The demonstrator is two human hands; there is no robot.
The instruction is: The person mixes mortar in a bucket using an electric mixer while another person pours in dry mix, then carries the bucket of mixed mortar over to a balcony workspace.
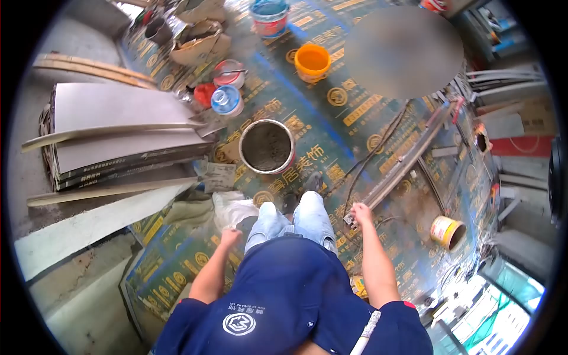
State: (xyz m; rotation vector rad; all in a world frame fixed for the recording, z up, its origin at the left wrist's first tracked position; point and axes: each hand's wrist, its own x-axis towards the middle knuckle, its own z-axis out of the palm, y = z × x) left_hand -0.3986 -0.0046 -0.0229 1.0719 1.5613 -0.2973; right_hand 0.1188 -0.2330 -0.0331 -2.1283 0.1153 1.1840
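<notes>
There are two hands [231,238] [362,213], one orange bucket [312,76], one yellow bucket [440,228], and also one grey-filled bucket [293,149].

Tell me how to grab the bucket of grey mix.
Likely best from the side nearest the knees: left hand and right hand on opposite sides of the rim. The bucket stands upright, its round rim exposed, grey mix inside, no handle visible.
</notes>
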